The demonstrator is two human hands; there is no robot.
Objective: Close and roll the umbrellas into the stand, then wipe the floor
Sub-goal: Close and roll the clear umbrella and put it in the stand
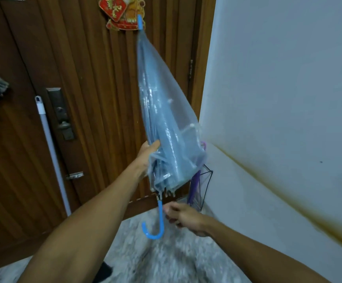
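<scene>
Glossy translucent plastic umbrella point(162, 123), grooved varnished wooden door point(88, 78), matt wall point(278, 78).

Two bare forearms reach in from the bottom edge, seen from the person's own head. The left hand point(145, 155) and the right hand point(183, 218) wear no gloves, rings, watch or bracelet. Back from the fingers, both wrists and forearms are uncovered right to the picture's edge, with no sleeve showing. The right hand's fingers point(169, 211) are blurred.
</scene>
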